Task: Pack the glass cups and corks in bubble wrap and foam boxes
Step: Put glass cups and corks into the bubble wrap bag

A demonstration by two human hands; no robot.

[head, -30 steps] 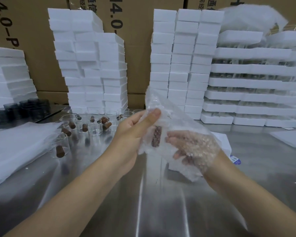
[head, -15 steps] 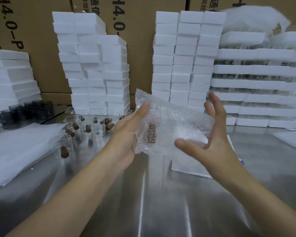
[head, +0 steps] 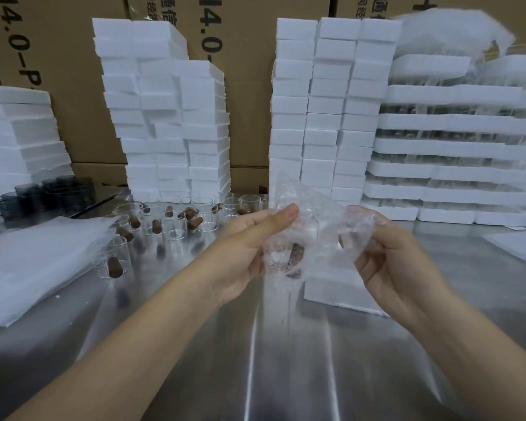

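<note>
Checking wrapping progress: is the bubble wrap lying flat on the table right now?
No, the left hand and right hand hold the bubble wrap up off the table, bunched around a cork.

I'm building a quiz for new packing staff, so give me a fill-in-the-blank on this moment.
The left hand and the right hand both hold a bundle of ____ wrap. The cork seen through it is ____ in colour. The loose clear glass cups stand on the table to the person's ____.
Missing words: bubble; brown; left.
</note>
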